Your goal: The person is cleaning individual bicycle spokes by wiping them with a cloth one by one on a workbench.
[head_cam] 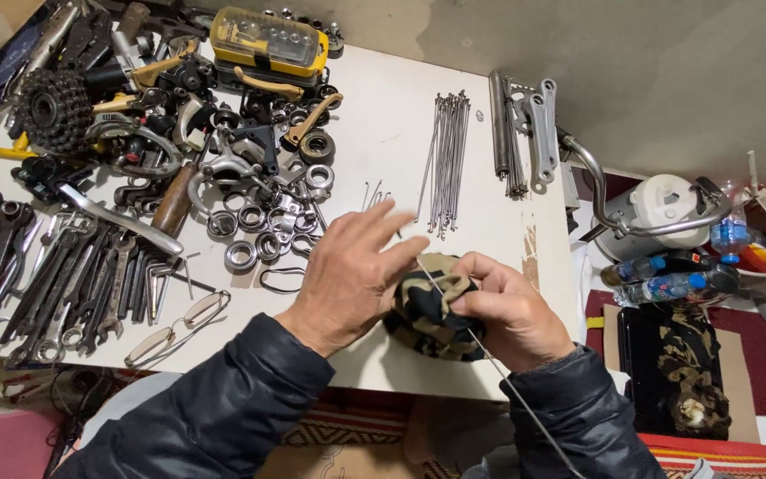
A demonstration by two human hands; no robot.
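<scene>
We pinch a camouflage rag [432, 306] around a thin metal spoke [489, 355] with our right hand [511, 310], so the cloth wraps the rod at the near edge of the white table [383, 142]. Our left hand [347, 275] lies fingers spread, steadying the spoke's far end. More spokes [448, 160] wait in a bundle just beyond. A yellow case with a clear lid [268, 40] sits at the table's far edge; blue-labelled plastic bottles [667, 279] lie off to the right.
</scene>
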